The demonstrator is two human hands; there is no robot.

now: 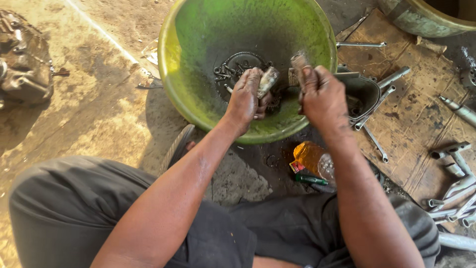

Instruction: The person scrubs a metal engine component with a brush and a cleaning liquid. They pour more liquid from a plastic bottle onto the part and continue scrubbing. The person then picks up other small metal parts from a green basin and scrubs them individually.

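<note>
Engine casing point(25, 59) on dirt, far left. Green basin point(198, 99): chain and small parts in dark liquid. Left hand point(246, 97) wrapped around metal part point(267, 79) over basin, catching drips. Right hand point(322, 94) clenched on brush point(299, 63). Oil bottle point(312, 159) near knee. Wrenches point(377, 99) on cardboard, right.

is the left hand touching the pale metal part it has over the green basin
Touching. The head view shows the left hand closed around the pale metal part, its fingers wrapped over the lower end, above the green basin.
</note>
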